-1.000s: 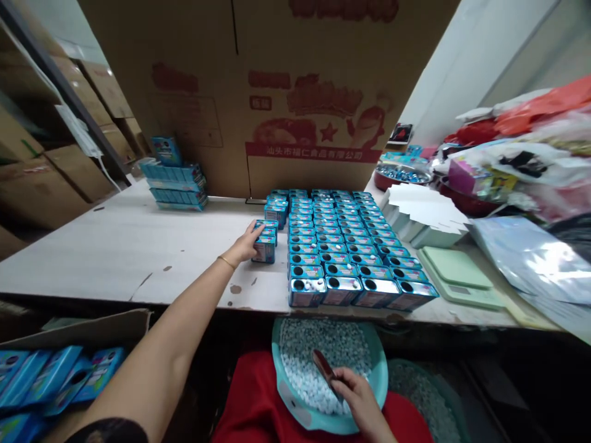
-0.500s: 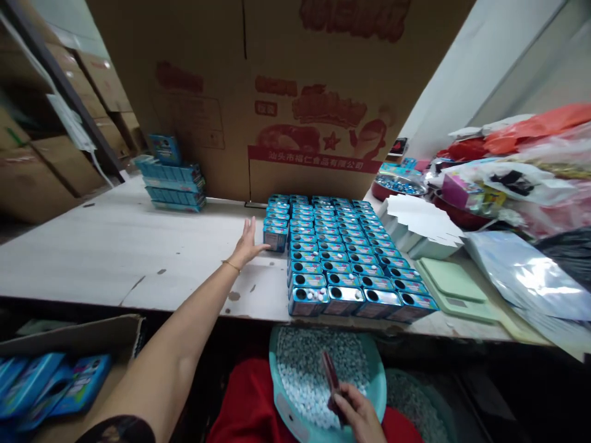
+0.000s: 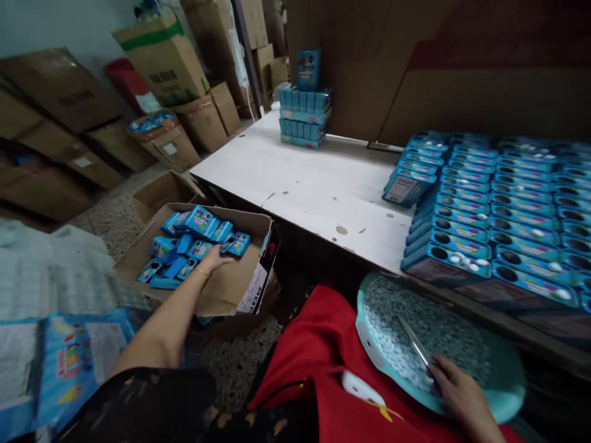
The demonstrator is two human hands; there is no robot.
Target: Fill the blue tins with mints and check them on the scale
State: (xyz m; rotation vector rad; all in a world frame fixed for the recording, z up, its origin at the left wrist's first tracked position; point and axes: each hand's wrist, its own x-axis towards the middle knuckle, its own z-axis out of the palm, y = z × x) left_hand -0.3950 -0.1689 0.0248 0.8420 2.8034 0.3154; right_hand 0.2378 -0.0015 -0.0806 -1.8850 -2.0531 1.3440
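The left hand point(image 3: 215, 259) is hanging inside an open brown cardboard carton point(image 3: 242, 283), beside a loose heap of small blue printed rectangular packs point(image 3: 200, 221); its thumb is pointing out sideways, but whether its fingers are gripping a pack I cannot tell; the right hand point(image 3: 455, 387) is keeping its fingers clamped on a narrow shiny tool point(image 3: 414, 339), which is slanting over small pale pellets point(image 3: 392, 320) in a round teal plastic basin point(image 3: 363, 335); blue rectangular tins with dark round openings point(image 3: 462, 231) are standing in rows on the white worktop point(image 3: 323, 191).
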